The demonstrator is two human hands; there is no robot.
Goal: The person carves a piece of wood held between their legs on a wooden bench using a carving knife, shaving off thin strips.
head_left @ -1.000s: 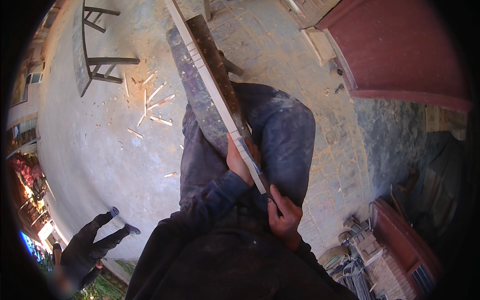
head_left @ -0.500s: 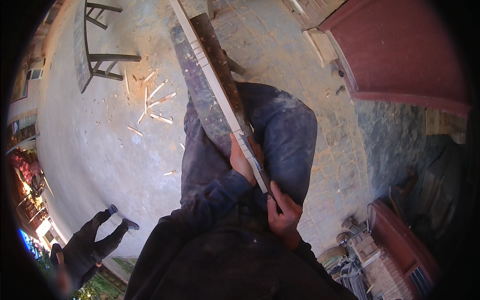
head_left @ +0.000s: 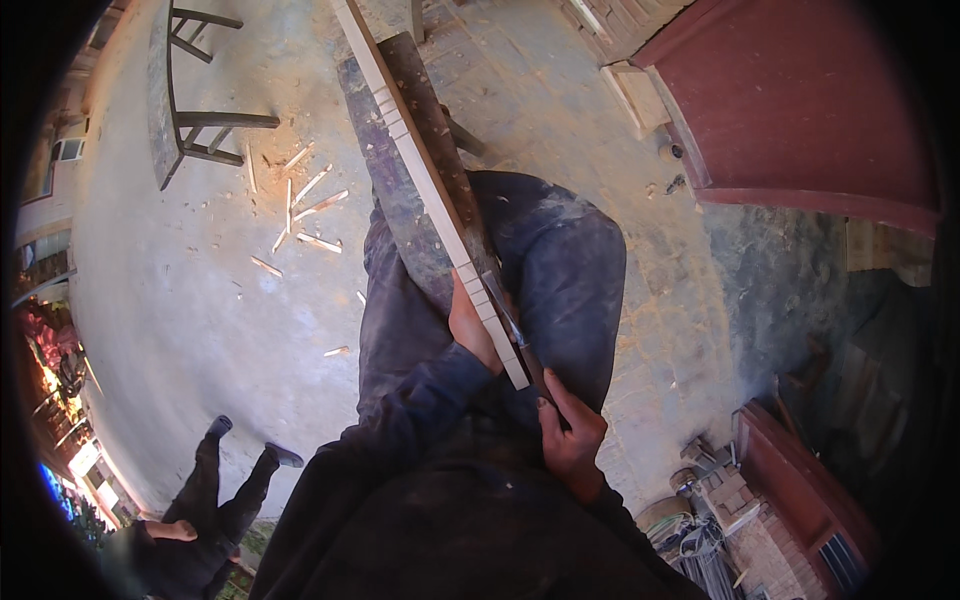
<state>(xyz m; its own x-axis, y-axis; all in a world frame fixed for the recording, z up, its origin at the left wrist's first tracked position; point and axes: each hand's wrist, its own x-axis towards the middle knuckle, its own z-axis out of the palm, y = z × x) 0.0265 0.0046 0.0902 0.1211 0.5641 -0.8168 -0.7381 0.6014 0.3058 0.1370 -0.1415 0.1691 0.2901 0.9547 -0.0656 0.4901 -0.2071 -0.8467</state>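
Note:
A long pale wooden strip (head_left: 432,196) with several crosswise saw cuts runs slantwise over the worn dark bench (head_left: 398,178) between my legs. Near its close end, my left hand (head_left: 473,328) is closed around the strip, with part of its fingers hidden beneath. My right hand (head_left: 574,436) grips the dark handle of a chisel (head_left: 516,332), thumb and forefinger along it. The metal blade points away from me, beside the strip's right edge near the cuts. Whether the blade touches the wood, I cannot tell.
Several offcut sticks (head_left: 318,204) lie on the concrete floor to the left, by a dark trestle bench (head_left: 166,110). At lower left stands another person (head_left: 205,500). A dark red panel (head_left: 800,110) is at upper right, with stacked wood blocks (head_left: 728,490) at lower right.
The chisel blade has moved from over the strip to its right edge, and my right hand shifted slightly with it. The other person at lower left has moved a little right.

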